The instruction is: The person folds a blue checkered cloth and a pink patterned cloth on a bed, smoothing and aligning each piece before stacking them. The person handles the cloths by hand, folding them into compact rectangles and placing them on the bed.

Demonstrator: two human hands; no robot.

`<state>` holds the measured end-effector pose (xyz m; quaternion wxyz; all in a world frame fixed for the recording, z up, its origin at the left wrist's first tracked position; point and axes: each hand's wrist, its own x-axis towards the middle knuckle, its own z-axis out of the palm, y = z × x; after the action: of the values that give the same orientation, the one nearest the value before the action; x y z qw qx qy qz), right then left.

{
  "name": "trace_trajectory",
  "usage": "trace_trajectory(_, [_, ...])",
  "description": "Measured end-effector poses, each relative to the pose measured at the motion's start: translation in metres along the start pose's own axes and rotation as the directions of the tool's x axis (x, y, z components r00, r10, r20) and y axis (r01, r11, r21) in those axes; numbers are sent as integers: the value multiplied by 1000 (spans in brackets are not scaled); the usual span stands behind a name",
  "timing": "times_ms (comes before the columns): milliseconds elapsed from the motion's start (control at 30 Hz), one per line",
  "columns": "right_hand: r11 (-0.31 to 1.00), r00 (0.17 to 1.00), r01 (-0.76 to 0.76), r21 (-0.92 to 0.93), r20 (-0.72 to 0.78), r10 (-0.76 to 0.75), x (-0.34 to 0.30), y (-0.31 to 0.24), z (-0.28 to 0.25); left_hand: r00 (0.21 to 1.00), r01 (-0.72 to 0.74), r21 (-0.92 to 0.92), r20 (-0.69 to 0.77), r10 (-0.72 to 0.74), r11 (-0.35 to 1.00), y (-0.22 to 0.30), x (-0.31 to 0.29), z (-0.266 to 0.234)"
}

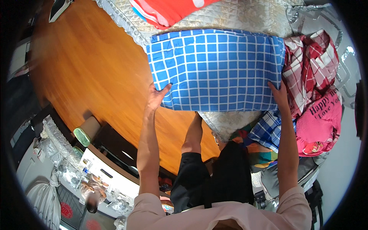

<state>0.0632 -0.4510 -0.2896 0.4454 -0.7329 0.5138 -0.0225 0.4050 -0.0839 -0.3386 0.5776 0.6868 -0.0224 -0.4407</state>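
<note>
A folded blue cloth with white checks (218, 71) spreads between my hands, over the near part of a bed. My left hand (155, 97) grips its near left edge, thumb on top and fingers underneath. At the near right edge, my right hand (281, 95) holds the cloth the same way, thumb on the top face. Most of my fingers are hidden beneath or behind the fabric. The cloth hangs fairly flat, with soft creases. Just right of it lies a crumpled red-and-white plaid cloth (306, 69).
A quilted cream bedcover (245, 17) has a red cloth (172, 11) on it. Right of me lie a pink garment with lettering (320, 124) and a blue plaid cloth (268, 128). Wooden floor (84, 65) stretches left, towards a white-topped cabinet (107, 172).
</note>
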Motion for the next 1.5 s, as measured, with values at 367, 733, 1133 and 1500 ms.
trace_trajectory(367, [966, 965, 181, -182, -159, -211, -39, -39, 20, 989, -127, 146, -52, 136, 981, 19, 0, 21])
trace_trajectory(733, [967, 968, 250, 45, -10, -250, 147, -25, -20, 999, -42, 49, -21, 43, 998, 83, 124, 4])
trace_trajectory(1133, [543, 687, 726, -422, 488, -539, 63, -167, 6, 737, -670, 365, 432, 520, 647, 122, -58, 39])
trace_trajectory(1500, [286, 573, 820, -496, 705, -419, 134, -117, -55, 743, -652, 296, 435, 509, 698, 149, -100, 32])
